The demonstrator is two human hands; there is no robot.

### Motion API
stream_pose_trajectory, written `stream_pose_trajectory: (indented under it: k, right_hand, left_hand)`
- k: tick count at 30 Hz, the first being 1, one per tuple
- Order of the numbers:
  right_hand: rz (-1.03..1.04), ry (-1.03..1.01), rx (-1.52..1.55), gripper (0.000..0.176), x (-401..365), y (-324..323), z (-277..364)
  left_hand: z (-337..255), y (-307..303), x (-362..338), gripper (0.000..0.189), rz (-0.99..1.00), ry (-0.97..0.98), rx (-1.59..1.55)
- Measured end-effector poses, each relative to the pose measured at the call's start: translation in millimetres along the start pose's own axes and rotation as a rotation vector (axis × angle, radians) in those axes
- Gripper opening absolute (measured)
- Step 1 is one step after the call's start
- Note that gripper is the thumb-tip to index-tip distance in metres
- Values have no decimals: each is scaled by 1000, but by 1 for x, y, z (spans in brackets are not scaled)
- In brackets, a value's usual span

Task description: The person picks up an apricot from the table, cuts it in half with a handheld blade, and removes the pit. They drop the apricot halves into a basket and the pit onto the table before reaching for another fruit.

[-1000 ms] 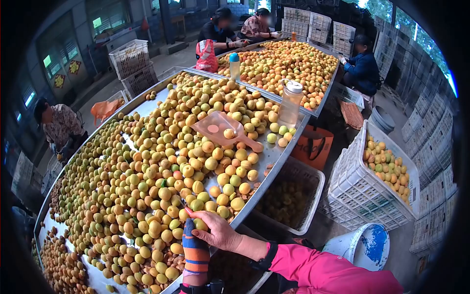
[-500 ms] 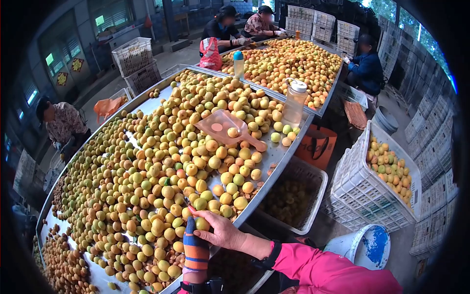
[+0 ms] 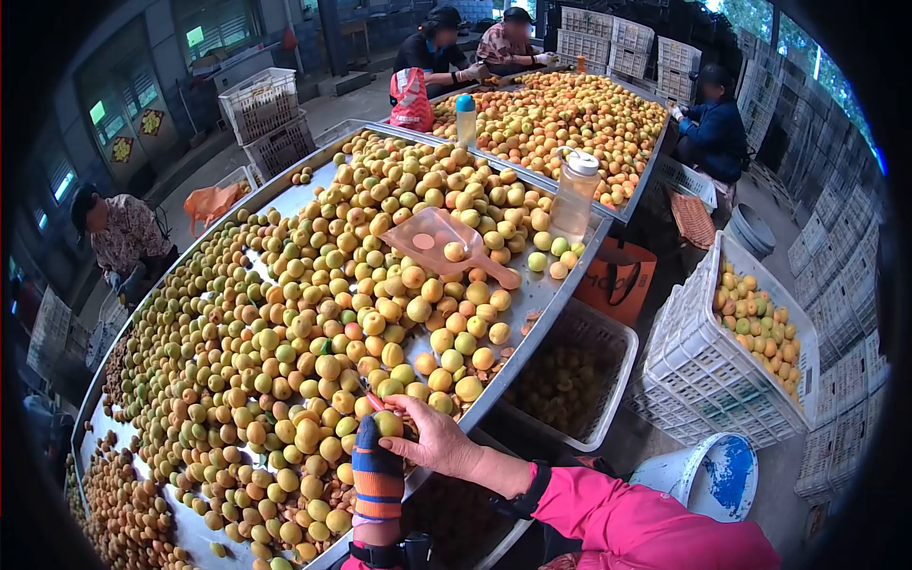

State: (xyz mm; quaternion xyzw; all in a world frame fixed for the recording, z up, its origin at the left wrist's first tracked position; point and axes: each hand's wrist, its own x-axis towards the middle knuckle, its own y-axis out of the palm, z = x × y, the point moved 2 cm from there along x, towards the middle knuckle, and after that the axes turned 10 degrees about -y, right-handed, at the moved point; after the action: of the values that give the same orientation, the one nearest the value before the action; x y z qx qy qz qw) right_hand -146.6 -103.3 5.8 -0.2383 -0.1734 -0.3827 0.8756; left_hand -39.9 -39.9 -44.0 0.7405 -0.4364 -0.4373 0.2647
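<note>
Low in the middle of the frame, the right hand curls round a fruit (yellow-green) by the table edge. The gloved left hand touches it from below; I cannot tell its grip.

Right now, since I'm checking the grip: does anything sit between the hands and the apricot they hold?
Nothing visible does. The right hand curls its fingers straight onto the apricot. The gloved left hand sits right against it from below. How that left hand is closed cannot be told.
</note>
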Motion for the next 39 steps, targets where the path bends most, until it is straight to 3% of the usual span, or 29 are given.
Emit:
stream_pose_trajectory:
  k: [6, 14, 16, 17, 19, 23, 25, 29, 31, 32, 34, 36, 38, 39]
  right_hand:
    - [49, 2, -55, 54, -2, 2, -9]
    - [-44, -140, -116, 51, -1, 0, -10]
    - [-57, -137, -127, 52, -1, 0, -12]
    - [-71, -134, -137, 53, -1, 0, -12]
    - [-71, -126, -134, 54, 0, 1, -12]
    - [-62, -113, -120, 54, 0, -1, -8]
    - [-57, -106, -121, 54, -1, 0, -10]
    - [-29, -105, -119, 56, 1, -3, -5]
    - [-35, -100, -87, 57, 0, -3, -7]
    - [-39, -96, -54, 57, -1, -3, -8]
    - [-43, -61, -23, 56, 0, -3, -8]
    - [-47, -25, 9, 55, 0, -4, -11]
    - [5, -140, -178, 57, -1, -5, -14]
    - [4, -140, -178, 57, 0, -5, -14]
  left_hand:
    - [-2, 5, -5, 34, -35, -8, -58]
    - [1, -9, -1, 26, -43, 17, -97]
    - [-2, -5, -2, 26, -218, 662, 987]
    - [-5, -7, -4, 26, -218, 662, 987]
    - [-17, 22, -21, 33, -163, 831, 1584]
    - [-15, 22, -22, 26, -192, 860, 1609]
    - [-8, 9, -13, 19, -146, 450, 747]
    - [-8, 8, -11, 20, -94, 341, 496]
    - [-10, 9, -13, 22, -44, 171, 272]
    - [-10, 5, -11, 22, -44, 170, 272]
    - [-14, 9, -11, 24, -28, 813, 1294]
    - [-12, 10, -12, 24, -31, 781, 1203]
    - [-12, 14, -14, 26, -32, 750, 1112]
    - [-12, 12, -12, 25, -21, 548, 753]
